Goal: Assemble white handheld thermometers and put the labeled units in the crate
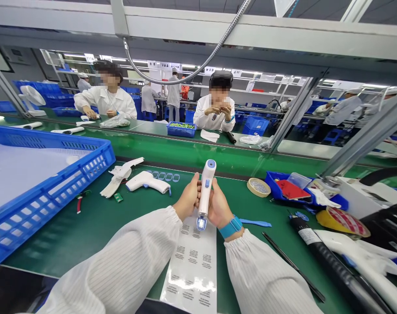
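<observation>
Left side: one blue plastic crate (51,187) with slotted walls.
Mat: one white pistol-shaped plastic device (147,182) lying on green matting (67,235).
Left hand (187,196): fingers closed around the white plastic handheld device (205,187), which stands upright, blue-capped.
Right hand (219,203): also closed on it, wearing one blue wristband (230,226).
Below: one white label sheet (191,266), print unreadable.
Right side: one tape roll (259,187).

The green-topped workbench (76,244) carries a blue plastic crate (44,183), a white pistol-grip device (147,182), a printed label sheet (191,266), a tape roll (259,187) and a blue spatula (255,223).
</observation>
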`<action>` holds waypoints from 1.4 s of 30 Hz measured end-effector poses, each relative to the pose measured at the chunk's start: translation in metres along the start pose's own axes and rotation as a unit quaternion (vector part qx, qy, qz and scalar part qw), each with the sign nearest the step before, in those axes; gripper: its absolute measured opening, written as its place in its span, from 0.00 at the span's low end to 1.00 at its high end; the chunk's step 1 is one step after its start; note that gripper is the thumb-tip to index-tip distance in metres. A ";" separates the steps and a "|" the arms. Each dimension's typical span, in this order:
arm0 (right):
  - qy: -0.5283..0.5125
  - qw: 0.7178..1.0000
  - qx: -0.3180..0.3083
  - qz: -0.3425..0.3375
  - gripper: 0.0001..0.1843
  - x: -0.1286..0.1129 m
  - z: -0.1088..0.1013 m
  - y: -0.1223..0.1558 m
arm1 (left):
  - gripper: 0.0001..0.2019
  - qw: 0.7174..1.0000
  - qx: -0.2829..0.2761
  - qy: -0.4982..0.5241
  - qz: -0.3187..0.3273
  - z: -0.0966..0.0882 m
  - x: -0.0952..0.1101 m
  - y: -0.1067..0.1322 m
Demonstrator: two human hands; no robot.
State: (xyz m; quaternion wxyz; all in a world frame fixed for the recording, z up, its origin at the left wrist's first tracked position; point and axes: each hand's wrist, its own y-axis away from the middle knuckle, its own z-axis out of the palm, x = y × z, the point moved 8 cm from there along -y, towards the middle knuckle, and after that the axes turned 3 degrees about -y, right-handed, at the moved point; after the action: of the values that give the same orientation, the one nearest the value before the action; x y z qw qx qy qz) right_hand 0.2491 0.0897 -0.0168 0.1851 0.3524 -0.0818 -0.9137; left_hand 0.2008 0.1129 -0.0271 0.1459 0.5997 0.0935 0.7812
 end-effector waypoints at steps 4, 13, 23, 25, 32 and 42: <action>-0.003 0.996 -0.037 0.077 0.32 0.005 0.002 0.018 | 0.23 0.998 -0.021 -0.017 0.058 -0.010 0.014 0.009; -0.021 0.969 -0.128 0.210 0.37 0.033 0.010 0.070 | 0.16 0.972 -0.150 -0.114 0.142 -0.003 0.050 0.041; 0.232 0.957 -0.114 0.132 0.21 0.027 -0.037 0.116 | 0.18 0.958 -0.171 -0.219 0.073 -0.011 0.038 0.049; 0.265 0.950 -0.103 0.126 0.19 0.025 -0.046 0.124 | 0.18 0.951 -0.192 -0.239 0.034 -0.012 0.030 0.048; 0.057 0.988 -0.036 0.142 0.18 0.025 -0.074 0.134 | 0.15 0.946 -0.263 -0.167 -0.087 -0.004 -0.005 0.043; -0.162 0.974 -0.085 0.134 0.17 0.037 -0.056 0.137 | 0.28 0.945 -0.245 -0.187 -0.111 -0.005 -0.021 0.043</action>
State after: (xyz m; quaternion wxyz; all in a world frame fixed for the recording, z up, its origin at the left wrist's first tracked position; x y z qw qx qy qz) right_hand 0.2998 -0.0514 -0.0425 0.3191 0.1690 -0.0790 -0.9292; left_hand 0.1965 0.0657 -0.0339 0.3893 0.6664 -0.0638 0.6327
